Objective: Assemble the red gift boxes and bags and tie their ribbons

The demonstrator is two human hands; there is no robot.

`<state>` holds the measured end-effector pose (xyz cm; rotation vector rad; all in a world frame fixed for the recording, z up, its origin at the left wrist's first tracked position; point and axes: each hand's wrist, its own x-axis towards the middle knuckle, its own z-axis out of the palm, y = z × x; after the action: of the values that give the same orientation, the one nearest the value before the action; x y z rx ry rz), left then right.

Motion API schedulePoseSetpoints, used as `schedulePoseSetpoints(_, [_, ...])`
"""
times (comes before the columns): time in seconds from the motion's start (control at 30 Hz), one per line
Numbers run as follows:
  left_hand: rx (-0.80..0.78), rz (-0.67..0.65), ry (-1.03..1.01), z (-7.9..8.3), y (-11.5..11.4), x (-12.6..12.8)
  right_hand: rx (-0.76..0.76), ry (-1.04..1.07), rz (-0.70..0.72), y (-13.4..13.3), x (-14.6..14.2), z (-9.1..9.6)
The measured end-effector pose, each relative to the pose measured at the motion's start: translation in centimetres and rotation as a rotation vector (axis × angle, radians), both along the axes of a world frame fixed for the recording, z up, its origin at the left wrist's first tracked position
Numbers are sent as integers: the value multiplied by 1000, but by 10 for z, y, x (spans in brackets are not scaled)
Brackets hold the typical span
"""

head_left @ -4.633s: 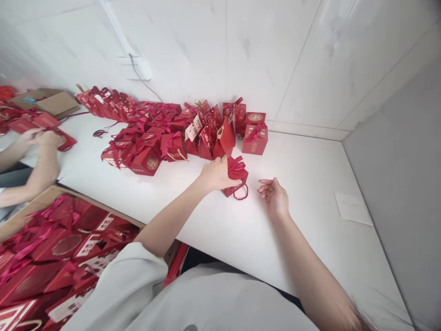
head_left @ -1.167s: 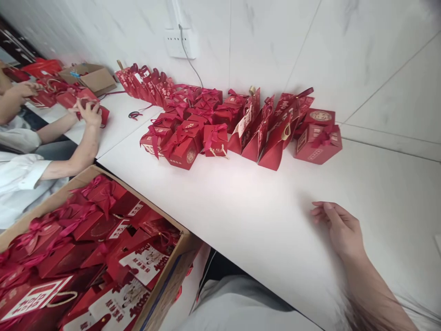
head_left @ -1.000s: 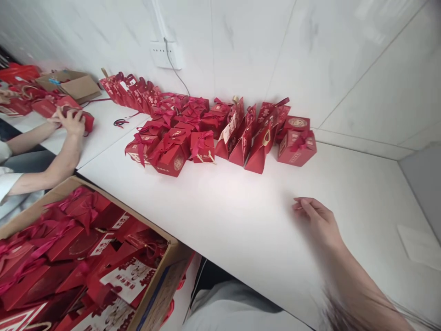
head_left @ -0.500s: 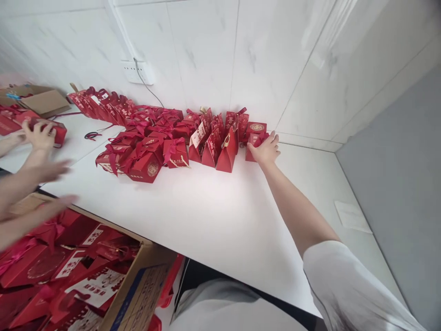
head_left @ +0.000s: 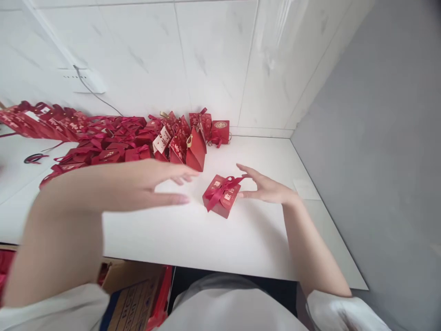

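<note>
A small red gift box (head_left: 217, 209) tied with a crimson ribbon sits by itself on the white table (head_left: 193, 239). Left of the box, my left hand (head_left: 165, 181) hovers with thumb and fingers apart, holding nothing. On the other side, my right hand (head_left: 263, 186) is open, its fingertips at the box's right edge and the ribbon's end; I cannot tell whether they touch. Behind, a red triangular box (head_left: 196, 154) stands at the end of a cluster of red boxes, and a square red box (head_left: 220, 131) leans near the wall.
Several ribboned red boxes (head_left: 110, 149) crowd the table's left. A dark ring-shaped item (head_left: 33, 158) lies farther left. Under the front edge is an open cardboard carton (head_left: 132, 299). A wall socket (head_left: 82, 82) with a cable is behind; a grey panel (head_left: 372, 151) borders the right.
My right hand has come back from the wall side, and a ribboned box now lies nearer me. My left hand has moved right toward it. The view has turned right.
</note>
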<state>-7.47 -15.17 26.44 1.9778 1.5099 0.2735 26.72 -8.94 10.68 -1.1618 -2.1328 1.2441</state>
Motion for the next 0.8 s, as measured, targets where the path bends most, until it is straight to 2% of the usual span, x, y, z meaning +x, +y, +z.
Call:
schedulePoseSetpoints(0.03, [-58,-87,33,6,14,15,-31,38,17,-7,-1,-2])
schedulePoseSetpoints(0.07, [-73,-119,36,6,27,28,-70,75,37,-11,-2,-6])
schedulePoseSetpoints(0.13, [-36,-112,-13,-8,47,47,-139,133,54,-17,-5,-14])
schedulePoseSetpoints(0.2, [-4,-77,-99,-39,57,58,-127,189,2,-21,-9,-21])
schedulePoseSetpoints(0.27, [20,-42,-200,-78,61,64,-19,271,-112,-23,-15,-27])
schedulePoseSetpoints(0.33, [74,-65,-351,-115,61,66,112,343,-250,-27,-22,-30])
schedulePoseSetpoints(0.4, [121,-95,-463,-144,60,67,170,356,-334,-32,-29,-30])
schedulePoseSetpoints(0.43, [135,-94,-495,-155,60,67,143,352,-328,-35,-31,-28])
schedulePoseSetpoints(0.5, [121,-86,-527,-171,59,66,-33,349,-179,-41,-33,-24])
schedulePoseSetpoints(0.63, [-43,-149,-609,-185,61,64,-514,252,291,-47,-25,-11])
schedulePoseSetpoints(0.7, [-108,-167,-662,-189,63,64,-635,181,418,-46,-19,-5])
schedulePoseSetpoints(0.8, [-166,-155,-718,-191,63,64,-673,134,502,-43,-13,-3])
